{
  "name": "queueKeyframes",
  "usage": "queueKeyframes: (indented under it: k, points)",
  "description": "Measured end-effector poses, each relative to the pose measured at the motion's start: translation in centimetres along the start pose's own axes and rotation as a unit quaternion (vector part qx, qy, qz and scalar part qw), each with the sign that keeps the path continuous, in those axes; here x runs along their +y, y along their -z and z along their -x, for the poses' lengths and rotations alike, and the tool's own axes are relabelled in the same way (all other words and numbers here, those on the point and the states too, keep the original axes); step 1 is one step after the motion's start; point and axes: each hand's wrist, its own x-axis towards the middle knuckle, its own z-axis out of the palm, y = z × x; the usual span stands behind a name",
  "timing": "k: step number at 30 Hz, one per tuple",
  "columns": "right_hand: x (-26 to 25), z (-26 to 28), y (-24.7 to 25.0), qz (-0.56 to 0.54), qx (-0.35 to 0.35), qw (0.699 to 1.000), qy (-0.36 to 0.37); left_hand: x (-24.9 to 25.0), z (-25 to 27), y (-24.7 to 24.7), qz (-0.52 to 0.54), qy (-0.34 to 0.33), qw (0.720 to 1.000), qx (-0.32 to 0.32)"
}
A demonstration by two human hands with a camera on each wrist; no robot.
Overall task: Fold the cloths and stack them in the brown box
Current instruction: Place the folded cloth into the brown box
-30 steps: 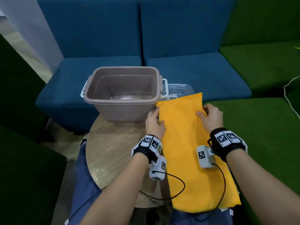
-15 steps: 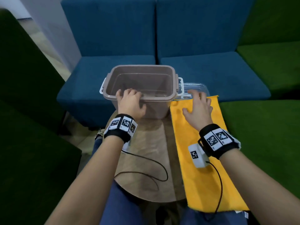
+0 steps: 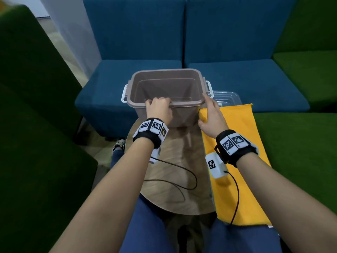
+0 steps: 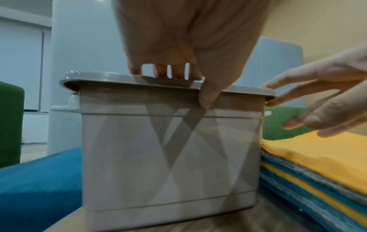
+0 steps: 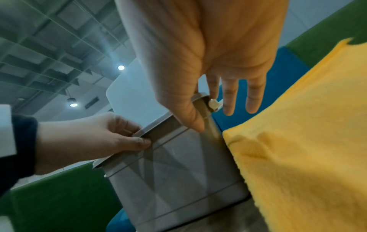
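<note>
The brown box (image 3: 165, 71) stands open and empty at the far edge of the round table (image 3: 173, 157). My left hand (image 3: 158, 105) grips its near rim, fingers curled inside and thumb on the outer wall (image 4: 168, 157). My right hand (image 3: 209, 110) reaches to the box's right rim corner, its straight fingers touching the corner. A yellow cloth (image 3: 237, 134) lies flat right of the box, topping a stack of yellow, blue and grey cloths (image 4: 307, 180). The right wrist view shows the box wall (image 5: 178, 180) against the yellow cloth (image 5: 298, 141).
A clear plastic lid (image 3: 226, 97) lies behind the cloth stack. Blue sofa seats (image 3: 127, 73) stand beyond the table, with green seats to the right (image 3: 300, 143) and left (image 3: 36, 125). A black cable (image 3: 182, 179) loops across the tabletop.
Both hands have left the yellow cloth. The left hand went to the box's near rim and took hold; the right hand then moved left to the box's right corner.
</note>
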Motion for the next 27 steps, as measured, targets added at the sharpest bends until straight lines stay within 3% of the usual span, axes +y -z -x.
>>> queueKeyframes:
  k: [4, 7, 8, 10, 12, 14, 17, 22, 27]
  points:
    - [1.0, 1.8, 0.5, 0.014, -0.009, 0.999, -0.045, -0.1, 1.7, -0.1, 0.011, -0.030, 0.998, 0.053]
    - [2.5, 3.2, 0.9, 0.053, -0.059, 0.994, -0.073, 1.0, 4.4, -0.6, 0.035, -0.049, 0.991, 0.116]
    - [3.1, 3.7, 0.9, 0.060, -0.074, 0.993, -0.075, 1.9, 5.6, -1.1, 0.060, -0.050, 0.992, 0.096]
    - [4.0, 4.6, 0.7, 0.070, -0.097, 0.990, -0.074, 3.8, 7.7, -2.6, 0.143, -0.012, 0.990, -0.010]
    - [4.7, 5.5, 0.5, 0.072, -0.104, 0.990, -0.066, 5.6, 8.6, -4.3, 0.208, 0.060, 0.970, -0.113]
    - [5.0, 6.5, 0.3, 0.070, -0.100, 0.991, -0.051, 7.0, 8.7, -5.8, 0.236, 0.090, 0.954, -0.161]
    - [5.3, 7.9, 0.0, 0.056, -0.113, 0.991, -0.037, 8.9, 8.4, -6.7, 0.264, 0.087, 0.946, -0.164]
    - [5.7, 7.8, 0.7, 0.038, -0.084, 0.996, -0.018, 10.3, 8.4, -6.8, 0.279, 0.091, 0.952, -0.091]
    - [5.3, 6.7, 0.8, 0.026, -0.024, 0.999, 0.012, 11.3, 9.4, -7.2, 0.367, 0.159, 0.913, -0.082]
